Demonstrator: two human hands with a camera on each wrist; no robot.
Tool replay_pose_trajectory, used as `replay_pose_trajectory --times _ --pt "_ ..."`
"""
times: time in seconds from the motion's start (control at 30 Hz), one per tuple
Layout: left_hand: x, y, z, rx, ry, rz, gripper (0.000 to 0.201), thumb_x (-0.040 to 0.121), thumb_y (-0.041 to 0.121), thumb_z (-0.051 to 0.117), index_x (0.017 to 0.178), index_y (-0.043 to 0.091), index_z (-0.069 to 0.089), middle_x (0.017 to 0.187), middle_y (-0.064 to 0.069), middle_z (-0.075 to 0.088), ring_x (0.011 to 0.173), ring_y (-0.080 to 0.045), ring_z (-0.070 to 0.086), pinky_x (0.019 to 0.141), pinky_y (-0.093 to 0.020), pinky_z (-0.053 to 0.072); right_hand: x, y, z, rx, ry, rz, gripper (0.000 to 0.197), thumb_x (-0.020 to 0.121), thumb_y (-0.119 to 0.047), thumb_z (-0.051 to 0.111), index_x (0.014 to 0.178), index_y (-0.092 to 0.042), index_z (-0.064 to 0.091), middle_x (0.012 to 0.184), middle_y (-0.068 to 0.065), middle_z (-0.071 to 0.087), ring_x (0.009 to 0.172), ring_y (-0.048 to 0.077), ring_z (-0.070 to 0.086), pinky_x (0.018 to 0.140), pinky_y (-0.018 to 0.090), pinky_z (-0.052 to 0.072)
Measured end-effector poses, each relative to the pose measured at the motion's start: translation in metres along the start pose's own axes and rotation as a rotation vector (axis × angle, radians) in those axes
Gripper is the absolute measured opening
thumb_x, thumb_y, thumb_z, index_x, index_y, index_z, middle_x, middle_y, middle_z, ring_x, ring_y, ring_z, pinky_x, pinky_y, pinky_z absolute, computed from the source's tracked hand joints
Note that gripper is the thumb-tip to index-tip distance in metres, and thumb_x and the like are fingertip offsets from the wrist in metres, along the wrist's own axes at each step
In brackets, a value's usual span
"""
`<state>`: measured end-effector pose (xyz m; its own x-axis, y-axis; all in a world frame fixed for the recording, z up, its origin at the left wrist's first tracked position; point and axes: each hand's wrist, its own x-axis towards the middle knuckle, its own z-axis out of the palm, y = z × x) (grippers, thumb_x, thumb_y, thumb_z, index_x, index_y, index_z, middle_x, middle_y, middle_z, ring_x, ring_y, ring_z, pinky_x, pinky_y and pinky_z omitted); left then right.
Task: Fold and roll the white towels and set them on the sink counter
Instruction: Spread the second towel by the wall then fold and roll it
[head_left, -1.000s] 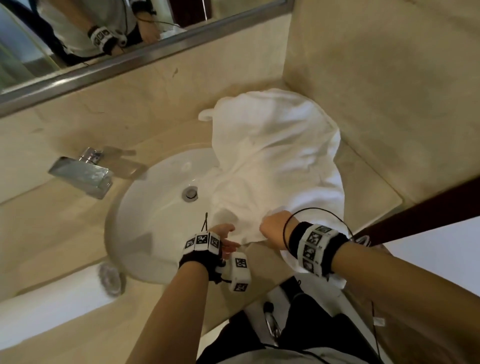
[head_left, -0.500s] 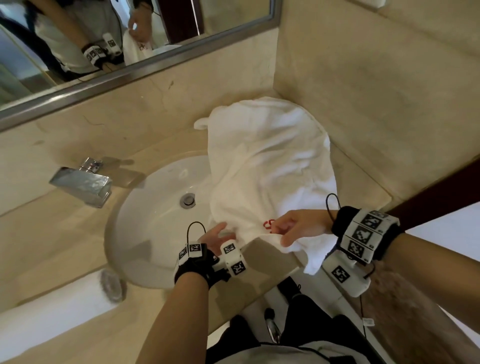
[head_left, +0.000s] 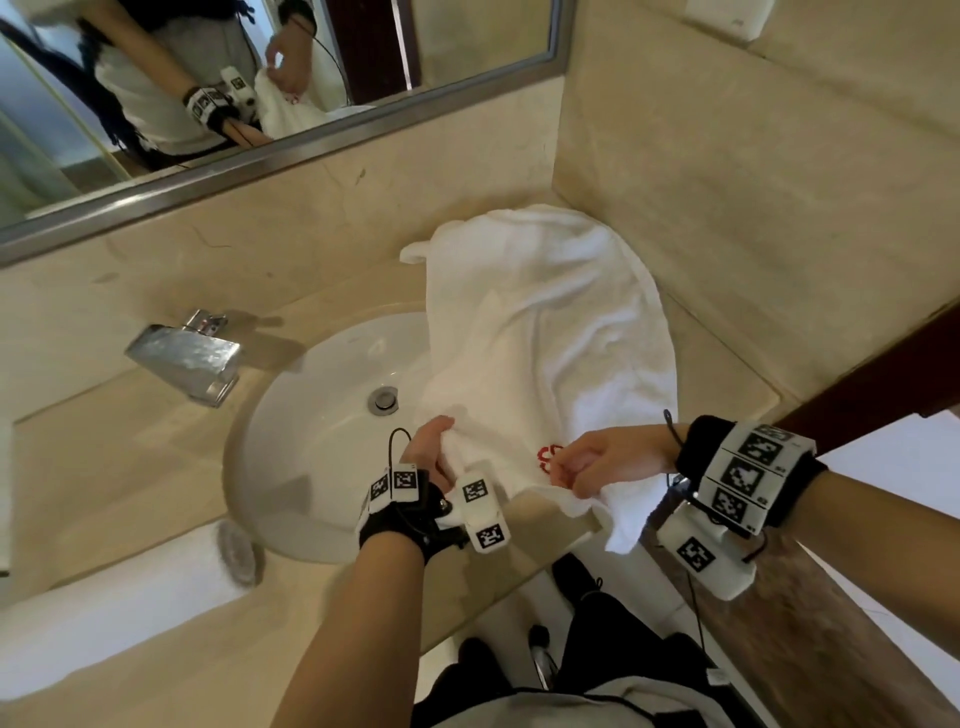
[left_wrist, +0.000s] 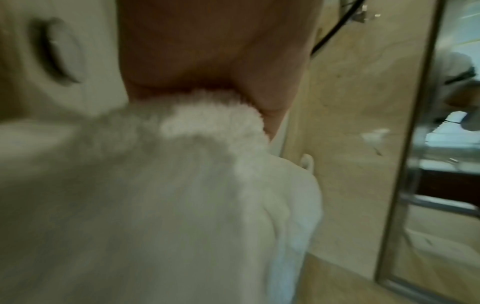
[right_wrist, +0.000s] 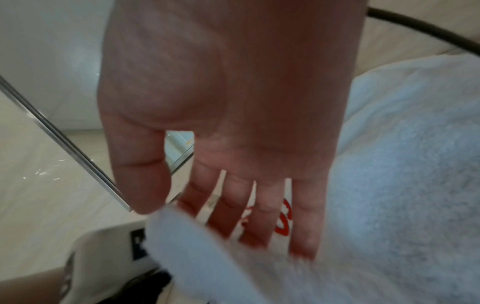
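A white towel (head_left: 545, 332) lies spread on the beige counter (head_left: 104, 467) to the right of the sink, its left side draped into the basin (head_left: 311, 415). My left hand (head_left: 434, 447) grips a bunched fold of the towel's near left edge over the basin; in the left wrist view the towel (left_wrist: 155, 205) is gathered in that hand (left_wrist: 207, 51). My right hand (head_left: 582, 462) pinches the near edge beside a red logo (head_left: 548, 457), thumb on top and fingers under the towel (right_wrist: 402, 164). A near corner hangs off the counter front.
A chrome faucet (head_left: 187, 358) stands at the basin's left, the drain (head_left: 383, 400) in its middle. A rolled white towel (head_left: 104, 623) lies on the counter at the lower left. A mirror (head_left: 260, 78) runs along the back and a marble wall (head_left: 753, 208) closes the right side.
My right hand has slid right along the near edge and turned palm up, exposing the red logo. My left hand has reached forward and closed on the towel's left edge.
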<state>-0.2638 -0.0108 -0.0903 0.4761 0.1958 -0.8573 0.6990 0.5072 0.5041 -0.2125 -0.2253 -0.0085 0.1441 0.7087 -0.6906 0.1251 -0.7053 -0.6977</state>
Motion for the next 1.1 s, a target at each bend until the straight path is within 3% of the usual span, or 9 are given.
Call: replay_pose_trajectory --times 0.07,0.17,0.3,0.43,0.6,0.73,0.87,0.97,1.1 --pt "-0.01 0.017 0.005 0.129 0.042 0.144 0.035 0.076 0.028 0.064 0.105 0.009 0.059 0.086 -0.017 0.06 0.07 -0.029 0.057 0.065 -0.029 0.047 0.0 0.0 -0.004 0.047 0.141 0.024 0.015 0.09 -0.016 0.048 0.082 -0.023 0.059 0.08 -0.006 0.061 0.079 0.012 0.056 0.076 0.021 0.044" --pt "-0.039 0.039 0.028 0.436 -0.113 0.424 0.06 0.073 0.007 0.065 0.13 0.014 0.046 0.118 -0.011 0.058 0.106 -0.03 0.057 0.085 -0.035 0.052 -0.002 -0.002 -0.019 0.406 0.478 -0.005 0.016 0.097 -0.016 0.043 0.096 -0.014 0.059 0.089 0.002 0.065 0.08 0.017 0.06 0.078 0.031 0.05" --pt "-0.087 0.05 0.071 1.063 -0.376 0.633 0.067 0.078 -0.001 0.066 0.138 0.007 0.037 0.12 -0.01 0.057 0.097 -0.015 0.052 0.073 -0.021 0.045 -0.009 -0.015 -0.046 0.663 0.494 0.029 0.047 0.094 -0.049 0.038 0.114 -0.01 0.056 0.108 0.007 0.065 0.097 0.023 0.061 0.078 0.042 0.052" --pt "-0.105 0.041 0.094 1.289 -0.471 0.582 0.06 0.079 0.012 0.069 0.132 0.008 0.041 0.116 -0.01 0.06 0.086 -0.017 0.058 0.063 -0.023 0.051 -0.023 -0.022 -0.059 0.568 0.421 0.141 0.047 0.09 -0.054 0.045 0.103 -0.012 0.061 0.094 0.009 0.072 0.092 0.027 0.065 0.079 0.042 0.054" --pt "-0.109 0.017 0.115 1.493 -0.506 0.696 0.05 0.078 0.012 0.069 0.122 0.003 0.047 0.093 -0.004 0.054 0.077 -0.019 0.055 0.06 -0.026 0.047 -0.034 -0.01 -0.05 0.373 0.626 0.228 0.015 0.086 -0.005 0.052 0.071 -0.005 0.054 0.067 0.011 0.054 0.065 0.024 0.058 0.073 0.039 0.056" --pt "-0.112 -0.002 0.14 1.486 -0.54 0.707 0.043 0.081 0.001 0.057 0.122 0.002 0.043 0.084 -0.009 0.051 0.058 -0.021 0.051 0.045 -0.023 0.042 -0.053 0.002 -0.049 0.392 0.62 0.267 0.021 0.088 -0.009 0.056 0.107 -0.002 0.061 0.091 0.012 0.056 0.078 0.022 0.059 0.062 0.032 0.058" --pt "-0.117 -0.017 0.174 1.553 -0.627 0.789 0.053 0.085 0.004 0.055 0.133 -0.002 0.032 0.1 -0.02 0.053 0.079 -0.029 0.052 0.056 -0.027 0.036 -0.063 0.032 -0.052 0.309 0.858 0.323 0.037 0.085 0.005 0.046 0.12 -0.001 0.058 0.087 0.009 0.058 0.082 0.023 0.057 0.055 0.024 0.048" --pt "-0.107 -0.032 0.185 1.663 -0.716 0.54 0.05 0.092 0.019 0.051 0.136 0.003 0.033 0.11 -0.015 0.055 0.08 -0.025 0.055 0.051 -0.024 0.038 -0.061 0.063 -0.039 0.292 0.792 0.411 0.032 0.077 0.007 0.044 0.104 0.012 0.061 0.086 0.018 0.057 0.078 0.026 0.055 0.055 0.025 0.04" --pt "-0.078 -0.034 0.17 1.575 -0.563 0.376 0.022 0.097 0.023 0.039 0.098 0.005 0.052 0.092 -0.009 0.051 0.085 -0.023 0.056 0.051 -0.021 0.036 -0.041 0.102 -0.024 0.523 0.798 0.36 0.038 0.055 0.005 0.042 0.086 0.02 0.059 0.077 0.02 0.054 0.072 0.027 0.051 0.052 0.023 0.042"
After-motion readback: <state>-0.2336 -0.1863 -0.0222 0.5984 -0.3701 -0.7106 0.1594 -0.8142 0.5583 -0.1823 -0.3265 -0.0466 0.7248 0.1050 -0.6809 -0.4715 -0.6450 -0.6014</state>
